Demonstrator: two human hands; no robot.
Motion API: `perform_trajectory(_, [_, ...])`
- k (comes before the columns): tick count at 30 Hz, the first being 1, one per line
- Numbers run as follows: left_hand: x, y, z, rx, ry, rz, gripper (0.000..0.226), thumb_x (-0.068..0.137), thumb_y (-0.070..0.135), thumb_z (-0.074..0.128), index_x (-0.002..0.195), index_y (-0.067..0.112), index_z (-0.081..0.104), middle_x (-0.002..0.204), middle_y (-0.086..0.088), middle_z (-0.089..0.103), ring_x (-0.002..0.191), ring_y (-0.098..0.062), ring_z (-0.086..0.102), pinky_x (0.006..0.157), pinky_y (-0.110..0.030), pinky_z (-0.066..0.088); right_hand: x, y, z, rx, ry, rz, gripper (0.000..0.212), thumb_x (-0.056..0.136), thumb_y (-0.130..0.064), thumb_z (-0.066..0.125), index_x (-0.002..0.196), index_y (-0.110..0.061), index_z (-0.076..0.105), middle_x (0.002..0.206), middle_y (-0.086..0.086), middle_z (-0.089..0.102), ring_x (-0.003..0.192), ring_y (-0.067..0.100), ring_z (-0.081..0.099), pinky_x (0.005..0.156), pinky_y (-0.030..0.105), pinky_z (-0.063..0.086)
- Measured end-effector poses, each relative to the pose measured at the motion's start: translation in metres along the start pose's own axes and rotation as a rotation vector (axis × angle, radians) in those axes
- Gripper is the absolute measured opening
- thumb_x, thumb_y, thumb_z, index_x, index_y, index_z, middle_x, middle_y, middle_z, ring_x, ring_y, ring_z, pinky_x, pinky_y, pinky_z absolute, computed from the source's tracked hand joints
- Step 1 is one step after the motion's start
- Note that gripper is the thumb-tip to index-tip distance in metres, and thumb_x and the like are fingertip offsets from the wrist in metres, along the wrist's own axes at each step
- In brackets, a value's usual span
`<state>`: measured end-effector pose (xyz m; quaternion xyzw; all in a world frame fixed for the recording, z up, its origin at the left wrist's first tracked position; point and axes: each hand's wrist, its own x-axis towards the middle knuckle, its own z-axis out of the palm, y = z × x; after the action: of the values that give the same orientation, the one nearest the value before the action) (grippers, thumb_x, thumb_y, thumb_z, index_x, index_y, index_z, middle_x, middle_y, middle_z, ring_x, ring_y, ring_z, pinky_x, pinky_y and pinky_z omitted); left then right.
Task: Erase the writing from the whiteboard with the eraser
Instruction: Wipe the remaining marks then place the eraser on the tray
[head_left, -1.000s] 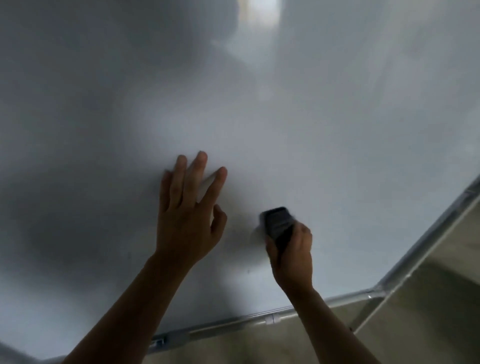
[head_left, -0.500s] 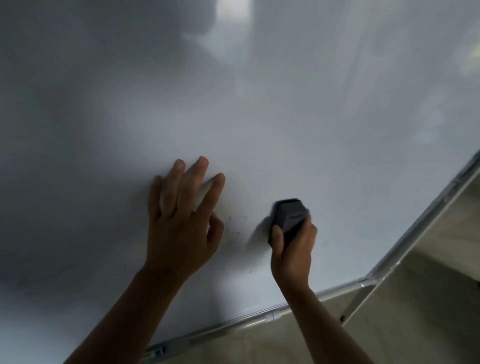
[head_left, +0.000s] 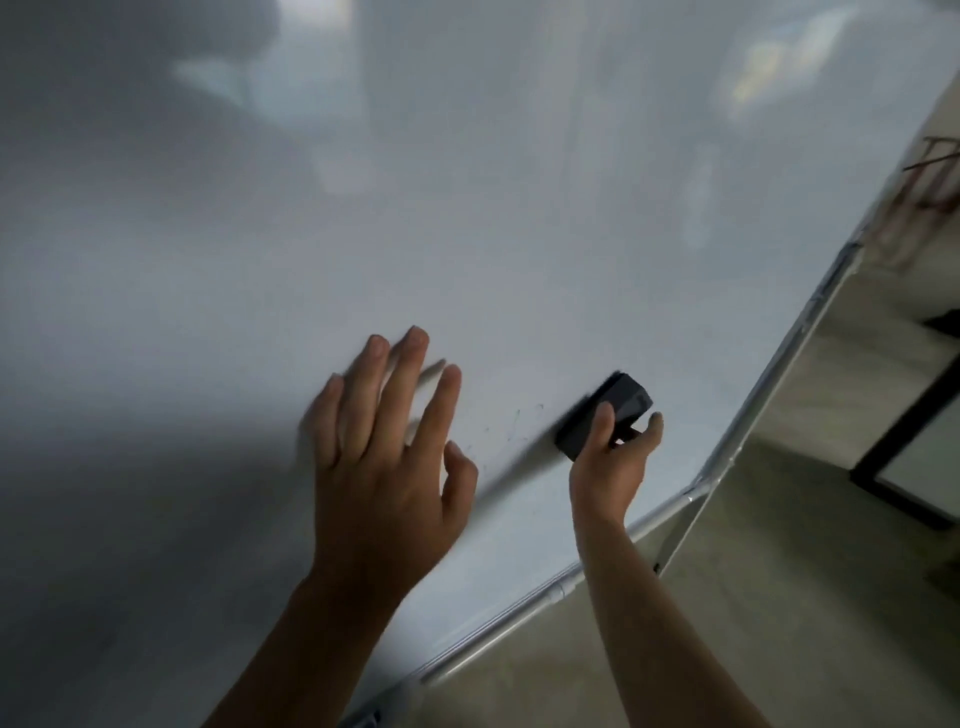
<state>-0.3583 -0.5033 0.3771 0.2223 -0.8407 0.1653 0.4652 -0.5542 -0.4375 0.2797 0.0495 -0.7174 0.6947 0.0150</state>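
Observation:
A large whiteboard (head_left: 467, 234) fills most of the view. My left hand (head_left: 387, 457) lies flat against it with fingers spread and straight. My right hand (head_left: 610, 457) grips a dark block eraser (head_left: 605, 413), thumb on one side and fingers on the other, and holds it against the board near the lower right corner. A few faint marker traces (head_left: 514, 423) show on the board between my two hands.
The board's metal frame (head_left: 550, 597) runs along the bottom and up the right side, meeting at a corner. Beyond it lies a pale floor (head_left: 779, 597) with a dark-framed object (head_left: 904, 457) at the right.
My right hand has carried the eraser to the right and tilted it, uncovering faint marks between the hands. The left hand stays pressed on the board. The view has shifted, showing more floor.

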Motion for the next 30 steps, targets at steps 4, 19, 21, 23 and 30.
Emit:
perform_trajectory(4, [-0.002,-0.012,0.001,-0.056,-0.025,-0.001,0.048,0.082,0.021,0.056,0.129,0.011,0.060,0.149,-0.013,0.039,0.142,-0.032,0.030,0.115,-0.047,0.020,-0.034,-0.011,0.019,-0.044,-0.079,-0.165,0.050,0.095,-0.045,0.050,0.138,-0.034,0.026,0.106,-0.005,0.058,0.090,0.017,0.063,0.074,0.030,0.051])
perform_trajectory(19, [-0.012,-0.046,0.013,-0.105,-0.123,0.012,0.045,0.085,0.025,0.053,0.128,0.011,0.062,0.150,-0.013,0.038,0.143,-0.031,0.028,0.115,-0.048,0.024,-0.055,-0.020,0.063,0.044,-0.098,-0.002,0.054,0.098,-0.042,0.048,0.146,-0.029,0.027,0.135,-0.004,0.051,0.121,0.015,0.052,0.099,0.035,0.047])
perform_trajectory(21, [-0.011,-0.050,0.015,-0.114,-0.133,0.013,0.046,0.085,0.025,0.054,0.127,0.011,0.062,0.150,-0.013,0.038,0.143,-0.031,0.028,0.115,-0.048,0.024,-0.072,-0.026,0.063,0.009,-0.179,-0.188,0.059,0.097,-0.044,0.049,0.149,-0.033,0.022,0.139,-0.008,0.047,0.121,0.008,0.050,0.097,0.029,0.047])
perform_trajectory(23, [-0.010,-0.053,0.014,-0.129,-0.132,0.011,0.045,0.085,0.025,0.053,0.127,0.010,0.062,0.150,-0.014,0.038,0.143,-0.031,0.029,0.114,-0.048,0.025,-0.069,-0.016,0.067,-0.021,-0.172,-0.187,0.061,0.096,-0.044,0.050,0.148,-0.033,0.021,0.140,-0.006,0.047,0.122,0.011,0.051,0.097,0.032,0.049])
perform_trajectory(30, [-0.013,-0.057,0.016,-0.153,-0.141,0.000,0.043,0.084,0.024,0.054,0.123,0.009,0.064,0.149,-0.015,0.039,0.143,-0.032,0.028,0.114,-0.049,0.026,-0.084,-0.025,0.071,-0.017,-0.237,-0.245,0.065,0.096,-0.039,0.053,0.151,-0.031,0.018,0.139,-0.011,0.044,0.120,0.006,0.048,0.096,0.022,0.047])
